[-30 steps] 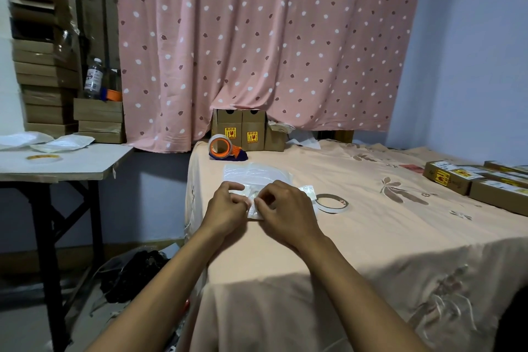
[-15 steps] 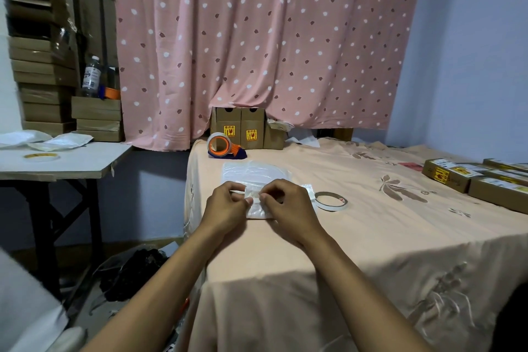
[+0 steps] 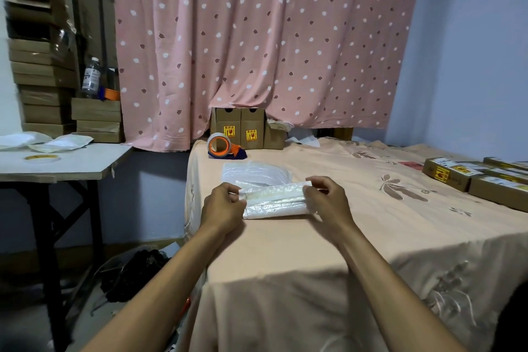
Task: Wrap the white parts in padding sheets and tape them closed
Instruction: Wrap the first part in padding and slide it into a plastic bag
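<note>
- Two hands work at one padded bundle [image 3: 274, 200], which lies crosswise on the peach cloth [image 3: 328, 248] near its front edge.
- One left hand [image 3: 224, 204] grips the bundle's left end, fingers curled round it.
- One right hand [image 3: 328, 200] pinches the right end between thumb and curled fingers.
- One sheet is rolled round the bundle. What is inside shows only as a pale shape through the wrap.
- One flat pile of clear padding sheets [image 3: 254, 172] lies just behind the bundle. I cannot count the sheets in it.
- One orange tape dispenser [image 3: 223, 146] stands behind the pile, near the curtain [image 3: 257, 37].
- Three brown boxes [image 3: 251, 130] stand at the curtain's foot. Two of them carry yellow labels.
- Several flat labelled boxes [image 3: 445, 176] lie at the cloth's right edge, and the frame cuts them off.
- One side table [image 3: 71, 166] on the left bears one flat tape roll [image 3: 40, 158] and some white pouches [image 3: 61, 142].
- One bottle [image 3: 91, 77] stands on stacked cartons behind that table.
</note>
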